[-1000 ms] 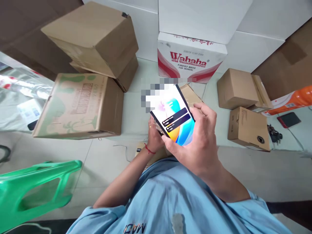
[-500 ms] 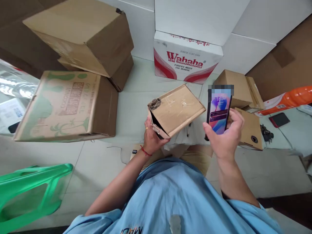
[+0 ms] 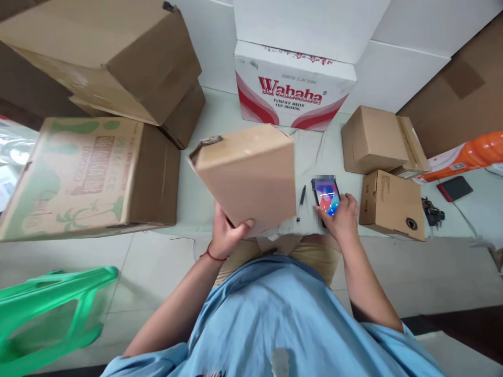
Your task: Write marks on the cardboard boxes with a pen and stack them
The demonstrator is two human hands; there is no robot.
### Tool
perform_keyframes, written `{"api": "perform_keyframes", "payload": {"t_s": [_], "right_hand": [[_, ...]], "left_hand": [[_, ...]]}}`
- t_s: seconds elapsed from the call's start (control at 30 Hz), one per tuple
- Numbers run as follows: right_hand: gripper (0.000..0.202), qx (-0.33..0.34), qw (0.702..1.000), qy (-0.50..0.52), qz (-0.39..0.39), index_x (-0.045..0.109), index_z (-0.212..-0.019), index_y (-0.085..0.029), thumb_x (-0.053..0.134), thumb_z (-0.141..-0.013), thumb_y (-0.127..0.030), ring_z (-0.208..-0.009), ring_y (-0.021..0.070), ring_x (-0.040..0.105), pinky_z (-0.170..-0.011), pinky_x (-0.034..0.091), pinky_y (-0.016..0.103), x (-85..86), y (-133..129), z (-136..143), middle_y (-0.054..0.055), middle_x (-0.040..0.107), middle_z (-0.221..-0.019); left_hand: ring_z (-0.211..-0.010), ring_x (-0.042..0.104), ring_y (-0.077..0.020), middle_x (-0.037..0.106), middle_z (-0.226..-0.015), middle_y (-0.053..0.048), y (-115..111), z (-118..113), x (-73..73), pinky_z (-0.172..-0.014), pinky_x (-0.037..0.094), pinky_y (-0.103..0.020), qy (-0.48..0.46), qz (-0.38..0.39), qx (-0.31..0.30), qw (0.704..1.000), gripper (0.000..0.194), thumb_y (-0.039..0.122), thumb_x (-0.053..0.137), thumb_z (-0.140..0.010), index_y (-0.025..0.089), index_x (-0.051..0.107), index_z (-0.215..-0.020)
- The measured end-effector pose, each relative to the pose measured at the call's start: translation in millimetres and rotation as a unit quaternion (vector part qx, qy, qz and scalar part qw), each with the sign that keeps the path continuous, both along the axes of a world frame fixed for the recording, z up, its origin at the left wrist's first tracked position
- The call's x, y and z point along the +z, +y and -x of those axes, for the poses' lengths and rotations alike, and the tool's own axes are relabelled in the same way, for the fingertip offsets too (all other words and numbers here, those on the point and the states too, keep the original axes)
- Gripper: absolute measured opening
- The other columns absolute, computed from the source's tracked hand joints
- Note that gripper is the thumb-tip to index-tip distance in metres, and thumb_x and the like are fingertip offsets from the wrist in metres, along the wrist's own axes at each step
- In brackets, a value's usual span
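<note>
A brown cardboard box [image 3: 251, 178] is held up and tilted above the front of the table, its plain side facing me. My left hand [image 3: 230, 230] is closed on its lower left edge, thumb on the near face. My right hand [image 3: 341, 214] grips a smartphone [image 3: 327, 198] with its screen lit, thumb on one side and fingers on the other. The phone is low, at the table surface. Between the box and the phone lies a black pen [image 3: 302, 201].
A white Wahaha water carton [image 3: 293, 89] stands at the back. Large cardboard boxes [image 3: 157, 173] are on the left, smaller boxes [image 3: 393, 204] on the right. Beyond them are keys [image 3: 433, 212], a dark red-edged device [image 3: 455, 188] and an orange bottle [image 3: 479, 149]. A green stool [image 3: 78, 309] stands lower left.
My right hand has lowered the phone toward the table. My left hand has turned the box so that its plain side faces me, and shifted it left. The pen is now in full view.
</note>
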State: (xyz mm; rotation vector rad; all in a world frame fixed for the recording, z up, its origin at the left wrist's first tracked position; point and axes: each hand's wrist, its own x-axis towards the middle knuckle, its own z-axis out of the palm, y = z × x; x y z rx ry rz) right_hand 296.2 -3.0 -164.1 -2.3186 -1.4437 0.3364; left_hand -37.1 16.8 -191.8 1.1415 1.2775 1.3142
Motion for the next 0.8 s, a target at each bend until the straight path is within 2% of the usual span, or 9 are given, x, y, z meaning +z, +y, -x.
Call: {"api": "perform_keyframes", "payload": {"t_s": [0.1, 0.17, 0.23, 0.3, 0.37, 0.5, 0.6, 0.73, 0.8], "right_hand": [[0.103, 0.069, 0.984, 0.15, -0.066, 0.044, -0.163, -0.017, 0.066, -0.087, -0.084, -0.16, 0.0441, 0.04, -0.128, 0.038, 0.067, 15.3, -10, 10, 0.029, 0.039, -0.172], [0.117, 0.147, 0.924, 0.346, -0.071, 0.027, -0.173, -0.029, 0.058, -0.084, -0.098, -0.159, 0.039, 0.048, -0.122, 0.049, 0.063, 29.2, -21, 21, 0.023, 0.038, -0.176], [0.132, 0.206, 0.85, 0.481, -0.067, 0.015, -0.177, -0.037, 0.063, -0.074, -0.104, -0.162, 0.0382, 0.046, -0.123, 0.051, 0.06, 42.3, -31, 34, 0.018, 0.036, -0.18], [0.141, 0.221, 0.829, 0.508, -0.079, 0.014, -0.178, -0.04, 0.081, -0.067, -0.094, -0.17, 0.0371, 0.033, -0.134, 0.039, 0.058, 51.3, -38, 45, 0.013, 0.029, -0.185], [0.133, 0.199, 0.834, 0.508, -0.087, 0.02, -0.178, -0.04, 0.092, -0.073, -0.077, -0.172, 0.0344, 0.03, -0.139, 0.031, 0.054, 54.5, -41, 51, 0.008, 0.029, -0.186], [0.097, 0.122, 0.829, 0.541, -0.077, 0.047, -0.166, -0.038, 0.093, -0.083, -0.057, -0.155, 0.0347, 0.055, -0.131, 0.046, 0.056, 48.0, -42, 46, 0.007, 0.055, -0.17], [0.075, 0.069, 0.819, 0.551, -0.142, 0.066, -0.147, -0.033, 0.092, -0.079, -0.053, -0.144, 0.0355, 0.065, -0.125, 0.052, 0.056, 49.1, -39, 31, 0.006, 0.07, -0.152], [0.054, -0.033, 0.799, 0.542, -0.258, 0.078, -0.12, -0.031, 0.084, -0.069, -0.048, -0.131, 0.037, 0.072, -0.089, 0.068, 0.047, 81.1, -21, -8, 0.007, 0.08, -0.128], [0.043, -0.065, 0.804, 0.506, -0.304, 0.08, -0.109, -0.031, 0.077, -0.068, -0.045, -0.125, 0.0375, 0.074, -0.064, 0.063, 0.036, 105.8, -1, -41, 0.01, 0.08, -0.127]], "left_hand": [[-0.121, 0.075, -0.0421, 0.079, -0.115, -0.012, -11, 2, 11.3, -0.108, 0.063, -0.061, -0.104, 0.067, -0.013, 0.992, 0.085, 0.079, 0.084, -0.07, 0.023, 0.068, -0.132], [-0.115, 0.077, -0.0433, 0.081, -0.112, -0.013, -20, -6, 22.5, -0.1, 0.067, -0.061, -0.146, 0.107, -0.043, 0.983, 0.09, 0.081, 0.082, -0.071, 0.023, 0.067, -0.138], [-0.118, 0.077, -0.0444, 0.081, -0.121, -0.014, -27, -21, 35.7, -0.1, 0.067, -0.059, -0.198, 0.157, -0.074, 0.965, 0.096, 0.074, 0.089, -0.067, 0.022, 0.065, -0.143], [-0.129, 0.073, -0.0441, 0.077, -0.136, -0.015, -31, -39, 48.6, -0.107, 0.065, -0.057, -0.239, 0.193, -0.095, 0.947, 0.097, 0.067, 0.092, -0.07, 0.021, 0.061, -0.149], [-0.143, 0.065, -0.0423, 0.071, -0.149, -0.015, -32, -56, 58.3, -0.118, 0.059, -0.053, -0.265, 0.208, -0.097, 0.937, 0.091, 0.063, 0.089, -0.078, 0.021, 0.059, -0.152], [-0.158, 0.051, -0.0399, 0.064, -0.16, -0.014, -29, -73, 62.6, -0.128, 0.049, -0.051, -0.272, 0.202, -0.129, 0.932, 0.082, 0.062, 0.085, -0.086, 0.022, 0.059, -0.152], [-0.16, 0.048, -0.0371, 0.058, -0.165, -0.013, -28, -71, 57.0, -0.125, 0.05, -0.048, -0.24, 0.159, -0.203, 0.936, 0.081, 0.073, 0.078, -0.091, 0.027, 0.058, -0.155], [-0.14, 0.062, -0.0326, 0.067, -0.146, -0.014, -23, -57, 50.5, -0.11, 0.057, -0.045, -0.144, 0.128, -0.222, 0.956, 0.073, 0.071, 0.076, -0.094, 0.026, 0.062, -0.15], [-0.13, 0.066, -0.0301, 0.071, -0.135, -0.013, -19, -48, 48.5, -0.109, 0.056, -0.043, -0.11, 0.137, -0.2, 0.964, 0.063, 0.069, 0.077, -0.095, 0.022, 0.069, -0.137]]}}
